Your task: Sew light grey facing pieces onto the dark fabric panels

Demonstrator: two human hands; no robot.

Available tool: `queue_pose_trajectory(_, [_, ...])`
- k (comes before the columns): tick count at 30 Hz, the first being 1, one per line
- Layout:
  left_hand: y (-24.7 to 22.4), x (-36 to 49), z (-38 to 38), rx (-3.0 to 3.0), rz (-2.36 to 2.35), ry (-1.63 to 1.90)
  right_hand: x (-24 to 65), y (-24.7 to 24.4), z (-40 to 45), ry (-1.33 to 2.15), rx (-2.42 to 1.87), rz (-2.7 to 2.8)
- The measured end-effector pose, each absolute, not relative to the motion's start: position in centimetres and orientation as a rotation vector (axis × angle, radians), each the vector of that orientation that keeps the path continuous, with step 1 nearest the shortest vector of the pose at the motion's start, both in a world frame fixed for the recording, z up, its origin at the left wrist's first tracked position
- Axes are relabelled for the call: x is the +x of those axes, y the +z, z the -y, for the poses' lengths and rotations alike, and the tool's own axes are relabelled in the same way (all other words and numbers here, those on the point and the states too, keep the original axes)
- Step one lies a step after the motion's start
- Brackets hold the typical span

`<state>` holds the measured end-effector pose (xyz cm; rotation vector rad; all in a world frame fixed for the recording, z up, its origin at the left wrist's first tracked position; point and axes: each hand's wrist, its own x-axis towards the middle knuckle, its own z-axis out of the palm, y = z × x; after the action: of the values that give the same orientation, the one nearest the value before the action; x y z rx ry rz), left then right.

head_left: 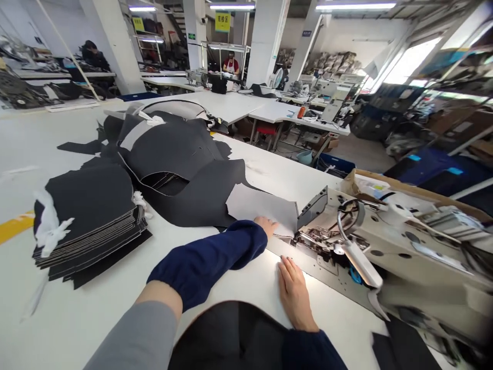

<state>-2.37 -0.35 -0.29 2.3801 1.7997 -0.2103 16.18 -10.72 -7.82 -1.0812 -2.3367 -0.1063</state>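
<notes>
My left hand point(266, 225), in a navy sleeve cover, lies with fingers stretched on the near edge of a light grey fabric panel point(260, 204). That panel reaches to the head of an industrial sewing machine point(331, 239) at its right end. On the white table beside the machine's bed plate, my right hand point(293, 294) rests flat, fingers together and holding nothing. Left of the panel spreads a loose heap of dark grey fabric pieces point(173, 146), and one long dark piece point(196, 200) runs up to the panel.
A stack of cut dark panels point(90, 205), tied with white strips, sits at the left. The machine's lamp point(360, 262) juts over the bed. Dark pieces point(404, 341) lie at lower right. Beyond are a cardboard box point(408, 187), other worktables point(269, 110) and a seated person point(231, 64).
</notes>
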Motion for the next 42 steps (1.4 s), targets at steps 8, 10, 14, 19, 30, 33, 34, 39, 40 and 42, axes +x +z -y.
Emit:
queue_pose_trajectory(8, [2.4,-3.5,4.0,2.477,-1.552,-0.428,18.1,-6.2,14.8,0.345,-1.357,1.925])
queue_pose_trajectory(10, [2.4,-5.3,7.1,2.539,-1.389,-0.491,19.0,-5.7,16.9,0.365,-1.384,1.896])
queue_pose_trajectory(14, [1.4,-9.1,13.0,2.778,-1.101,-0.454,19.4,-4.8,19.0,0.131,-1.278,2.246])
queue_pose_trajectory(19, [-0.3,-10.8,14.8,3.025,-1.025,-0.078,17.7,-5.0,16.4,-0.147,-1.146,2.636])
queue_pose_trajectory(30, [0.1,-10.4,8.3,3.168,-1.142,0.360,15.6,-7.1,10.0,-0.252,-1.285,2.582])
queue_pose_trajectory(33, [0.3,-10.1,7.6,3.155,-1.175,0.318,15.8,-7.7,8.8,-0.171,-1.260,2.559])
queue_pose_trajectory(34, [0.3,-10.0,7.5,3.151,-1.183,0.311,15.8,-7.8,8.5,-0.152,-1.249,2.554])
queue_pose_trajectory(39, [0.4,-9.8,7.3,3.137,-1.191,0.292,15.9,-8.1,8.1,-0.166,-1.238,2.515])
queue_pose_trajectory(40, [0.4,-9.8,7.3,3.136,-1.188,0.289,15.9,-8.1,8.1,-0.175,-1.240,2.508])
queue_pose_trajectory(42, [0.4,-9.7,7.4,3.140,-1.181,0.284,15.8,-8.0,8.1,-0.187,-1.248,2.498])
